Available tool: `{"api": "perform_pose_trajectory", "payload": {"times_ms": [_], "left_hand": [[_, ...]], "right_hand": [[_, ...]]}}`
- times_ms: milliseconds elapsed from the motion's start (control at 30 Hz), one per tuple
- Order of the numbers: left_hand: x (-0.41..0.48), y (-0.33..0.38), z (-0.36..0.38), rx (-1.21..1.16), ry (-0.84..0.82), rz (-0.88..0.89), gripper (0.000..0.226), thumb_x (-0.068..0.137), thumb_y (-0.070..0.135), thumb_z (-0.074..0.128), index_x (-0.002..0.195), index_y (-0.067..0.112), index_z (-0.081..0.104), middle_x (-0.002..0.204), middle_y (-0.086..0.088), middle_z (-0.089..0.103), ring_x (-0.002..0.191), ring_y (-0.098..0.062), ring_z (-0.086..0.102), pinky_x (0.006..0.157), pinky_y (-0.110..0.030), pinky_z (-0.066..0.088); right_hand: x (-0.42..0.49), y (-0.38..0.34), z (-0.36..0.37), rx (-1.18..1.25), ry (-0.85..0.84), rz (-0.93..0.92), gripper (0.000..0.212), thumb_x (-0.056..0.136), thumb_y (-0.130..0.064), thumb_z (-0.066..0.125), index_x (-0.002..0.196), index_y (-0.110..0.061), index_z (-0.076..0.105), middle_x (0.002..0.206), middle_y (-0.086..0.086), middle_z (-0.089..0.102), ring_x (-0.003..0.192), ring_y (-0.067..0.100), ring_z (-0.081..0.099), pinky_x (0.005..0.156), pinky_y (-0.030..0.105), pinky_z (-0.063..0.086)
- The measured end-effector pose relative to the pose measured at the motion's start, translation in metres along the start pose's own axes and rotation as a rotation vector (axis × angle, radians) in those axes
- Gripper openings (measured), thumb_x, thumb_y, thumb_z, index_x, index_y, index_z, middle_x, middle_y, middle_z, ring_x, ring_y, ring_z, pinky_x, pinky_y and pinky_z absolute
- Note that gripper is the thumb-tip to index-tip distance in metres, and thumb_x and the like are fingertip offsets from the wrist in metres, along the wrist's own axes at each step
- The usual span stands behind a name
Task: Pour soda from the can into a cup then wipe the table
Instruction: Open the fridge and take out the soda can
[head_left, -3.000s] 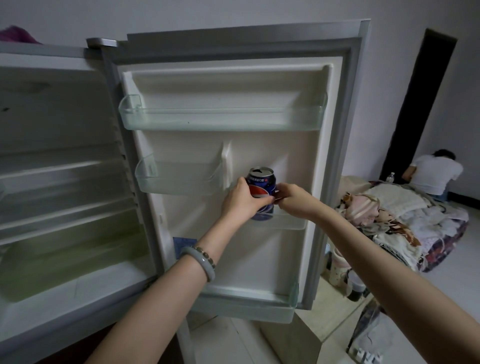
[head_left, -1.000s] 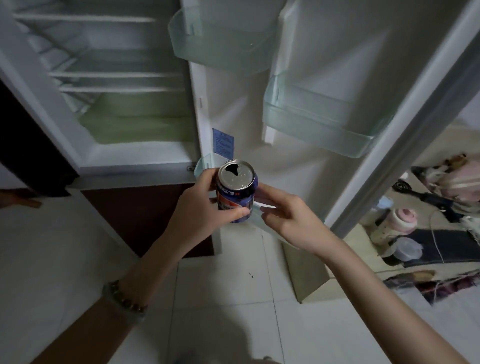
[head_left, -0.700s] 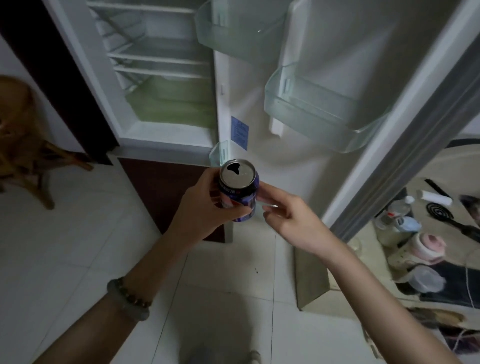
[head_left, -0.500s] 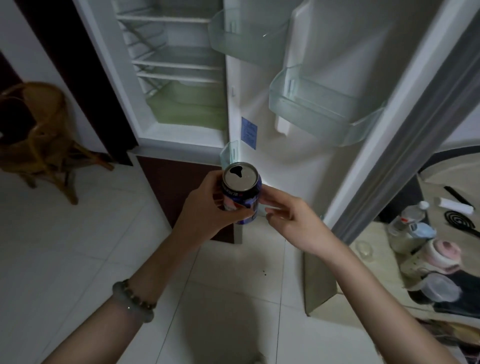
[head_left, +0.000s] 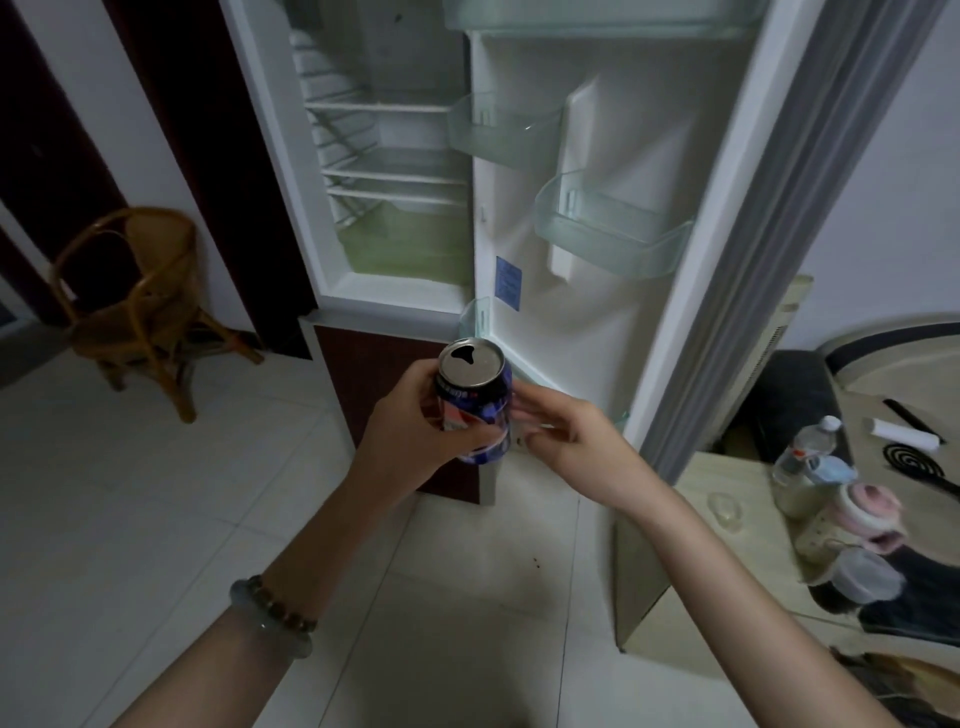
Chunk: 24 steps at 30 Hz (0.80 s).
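A blue soda can (head_left: 475, 387) with an opened silver top is upright in front of me, below the open fridge door. My left hand (head_left: 410, 436) grips the can from the left, fingers curled round its body. My right hand (head_left: 566, 441) is just to the right of the can, its fingertips touching the can's side; whether it holds anything small I cannot tell. No cup is in view.
The fridge (head_left: 395, 171) stands open ahead, its door (head_left: 639, 208) swung to the right with clear shelves. A wicker chair (head_left: 135, 301) is at the left. A low table (head_left: 727, 499) at the right carries a water bottle (head_left: 802, 457), jars and clutter. White tiled floor lies below.
The can came out of the fridge door shelf and now sits lower, held in front of me. My view has turned down and left, bringing the chair into sight.
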<state>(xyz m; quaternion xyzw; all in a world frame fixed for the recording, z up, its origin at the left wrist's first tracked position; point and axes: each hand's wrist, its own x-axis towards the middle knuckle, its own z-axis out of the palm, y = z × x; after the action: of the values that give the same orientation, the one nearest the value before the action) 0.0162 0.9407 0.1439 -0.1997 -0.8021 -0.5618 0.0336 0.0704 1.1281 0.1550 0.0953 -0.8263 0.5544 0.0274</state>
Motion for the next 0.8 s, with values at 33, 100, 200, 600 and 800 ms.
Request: {"api": "perform_pose_trajectory", "payload": {"times_ms": [33,100,200,600,800], "left_hand": [[-0.005,0.004,0.001,-0.011,0.005,-0.008,0.065,0.044,0.048,0.083,0.101,0.044,0.053,0.101,0.017,0.068,0.093,0.0,0.066,0.083,-0.03,0.057],[-0.012,0.01,0.004,-0.041,0.022,-0.019,0.063,0.043,0.044,0.083,0.099,0.041,0.055,0.099,0.016,0.069,0.093,0.0,0.067,0.084,-0.032,0.057],[-0.019,0.018,0.01,-0.059,0.016,-0.024,0.062,0.045,0.038,0.084,0.1,0.041,0.055,0.1,0.017,0.069,0.094,-0.001,0.067,0.085,-0.032,0.056],[0.0,0.053,0.049,0.013,0.111,0.007,0.062,0.042,0.046,0.086,0.096,0.042,0.056,0.095,0.023,0.069,0.09,0.006,0.065,0.079,-0.019,0.053],[0.021,0.072,0.078,0.08,0.156,0.016,0.061,0.041,0.049,0.085,0.094,0.04,0.056,0.092,0.03,0.067,0.087,0.009,0.064,0.08,-0.02,0.053]], "right_hand": [[-0.005,-0.004,0.0,0.006,0.005,0.001,0.058,0.084,0.011,0.048,0.136,-0.014,0.047,0.118,-0.009,0.061,0.109,-0.012,0.054,0.095,0.011,0.042],[-0.015,-0.011,-0.002,0.006,0.012,-0.006,0.057,0.084,0.012,0.049,0.135,-0.012,0.046,0.113,-0.011,0.06,0.102,-0.018,0.054,0.088,0.005,0.041],[-0.029,-0.017,-0.007,0.001,0.022,-0.008,0.055,0.085,0.012,0.049,0.135,-0.01,0.046,0.114,-0.009,0.061,0.099,-0.017,0.055,0.087,0.004,0.041],[-0.031,-0.018,-0.064,-0.027,-0.031,-0.049,0.059,0.085,0.016,0.043,0.139,-0.008,0.04,0.125,0.004,0.055,0.111,0.006,0.054,0.086,0.003,0.041],[-0.016,-0.005,-0.106,-0.068,-0.112,-0.084,0.061,0.085,0.012,0.044,0.142,-0.009,0.037,0.131,0.005,0.054,0.118,0.009,0.052,0.088,0.003,0.04]]}}
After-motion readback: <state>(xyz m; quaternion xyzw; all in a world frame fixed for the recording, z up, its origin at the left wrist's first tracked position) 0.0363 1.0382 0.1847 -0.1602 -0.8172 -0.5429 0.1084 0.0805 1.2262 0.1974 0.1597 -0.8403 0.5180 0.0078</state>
